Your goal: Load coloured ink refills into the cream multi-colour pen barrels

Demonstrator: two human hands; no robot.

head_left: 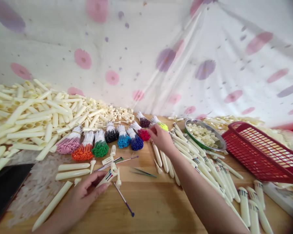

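My left hand (84, 191) rests low on the wooden table (161, 208), fingers pinched round a cream pen piece (107, 178) with coloured refill tips showing at its end. My right hand (161, 138) is stretched far forward, fingers closed at the red refill bundle (143, 133); what they hold is hidden. Around it stand bundles of refills tied with white tips: pink (68, 143), orange (83, 151), green (100, 148), black (111, 134), light blue (123, 139), dark blue (136, 142), purple (144, 121) and yellow-green (162, 125).
A large heap of cream pen barrels (26, 113) fills the left. Loose refills (124, 200) and tweezers (143, 172) lie near my left hand. Assembled pens (210, 169) line the right, beside a metal bowl (219, 143) of small parts and a red plastic basket (263, 152). Flowered cloth hangs behind.
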